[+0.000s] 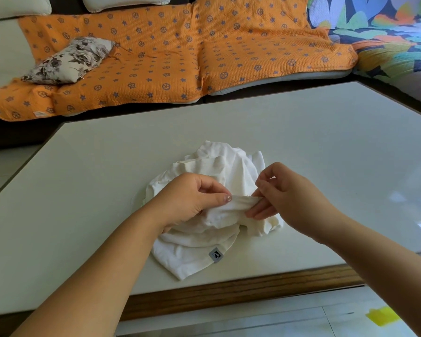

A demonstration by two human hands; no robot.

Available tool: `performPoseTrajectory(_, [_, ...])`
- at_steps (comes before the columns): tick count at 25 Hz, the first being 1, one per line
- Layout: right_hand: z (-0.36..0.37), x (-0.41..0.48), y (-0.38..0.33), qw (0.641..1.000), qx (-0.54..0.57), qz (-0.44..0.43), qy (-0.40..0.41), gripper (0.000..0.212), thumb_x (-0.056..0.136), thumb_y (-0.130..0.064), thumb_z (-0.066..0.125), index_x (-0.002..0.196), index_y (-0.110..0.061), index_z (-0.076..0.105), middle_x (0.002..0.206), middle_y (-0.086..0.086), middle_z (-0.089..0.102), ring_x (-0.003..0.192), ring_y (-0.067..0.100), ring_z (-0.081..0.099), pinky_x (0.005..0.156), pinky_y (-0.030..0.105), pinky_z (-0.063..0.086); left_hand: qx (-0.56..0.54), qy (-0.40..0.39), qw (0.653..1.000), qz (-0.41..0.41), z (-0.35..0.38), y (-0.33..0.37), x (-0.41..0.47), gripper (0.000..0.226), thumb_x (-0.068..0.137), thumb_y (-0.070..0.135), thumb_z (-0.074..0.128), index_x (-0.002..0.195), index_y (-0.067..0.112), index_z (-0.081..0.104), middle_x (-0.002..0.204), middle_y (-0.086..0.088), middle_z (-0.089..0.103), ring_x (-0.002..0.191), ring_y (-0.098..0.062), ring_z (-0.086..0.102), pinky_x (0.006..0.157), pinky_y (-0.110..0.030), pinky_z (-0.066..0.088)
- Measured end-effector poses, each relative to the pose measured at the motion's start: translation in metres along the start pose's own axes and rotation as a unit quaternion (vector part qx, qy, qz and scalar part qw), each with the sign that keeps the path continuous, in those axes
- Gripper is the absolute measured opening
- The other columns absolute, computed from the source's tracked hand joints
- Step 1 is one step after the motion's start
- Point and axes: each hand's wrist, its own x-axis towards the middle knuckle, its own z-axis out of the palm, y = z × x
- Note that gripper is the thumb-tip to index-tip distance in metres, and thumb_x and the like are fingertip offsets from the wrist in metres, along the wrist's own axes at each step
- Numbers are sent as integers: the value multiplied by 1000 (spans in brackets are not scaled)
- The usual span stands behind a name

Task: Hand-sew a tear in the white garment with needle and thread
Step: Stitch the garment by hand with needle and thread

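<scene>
A crumpled white garment (pixel 204 242) with a small grey label (pixel 215 255) lies on the pale table (pixel 88 190). My left hand (pixel 192 200) grips a raised fold of the cloth, thumb on top. My right hand (pixel 284 190) pinches a thin needle (pixel 260 175) between thumb and forefinger just above that fold, while its lower fingers rest under the fold's right end. The thread is too fine to make out.
The table has a wooden front edge (pixel 241 290). Behind it stands a sofa with an orange patterned cover (pixel 170 57), a floral cushion (pixel 68 60) and a colourful quilt (pixel 384 37). A yellow patch (pixel 383 316) marks the tiled floor at lower right.
</scene>
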Motion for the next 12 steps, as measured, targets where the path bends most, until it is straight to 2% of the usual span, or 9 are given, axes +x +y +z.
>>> performPoseTrajectory(3, [2,-1,2,999,-40,-28,12,12,103,-21,45,92,-18,50,78,-1,75,58,20,71,67,42,58,-12,-1,1000,3,4,1,-1,1,86,24,74,86,24,75,70,15,72,63,7,61,55,-7,42])
performPoseTrajectory(6, [0,-6,-2,993,-60,-92,55,13,102,-22,44,91,-23,48,84,-8,73,51,14,65,50,32,52,-31,-4,1000,-2,4,0,-1,2,88,23,73,86,24,74,72,12,72,64,1,60,56,-12,43])
performPoseTrajectory(8, [0,-10,-6,994,-42,-99,24,12,103,-23,44,92,-24,47,77,-4,73,49,16,63,44,26,47,-39,-5,999,-2,4,0,0,5,88,23,72,84,25,73,71,12,70,62,0,58,55,-13,43])
performPoseTrajectory(12, [4,-12,-3,995,-40,-48,-83,10,101,-24,50,94,-22,55,67,5,70,48,18,62,44,24,44,-46,-14,999,-1,3,-1,1,8,89,25,70,83,27,73,67,12,66,61,-2,53,55,-16,41])
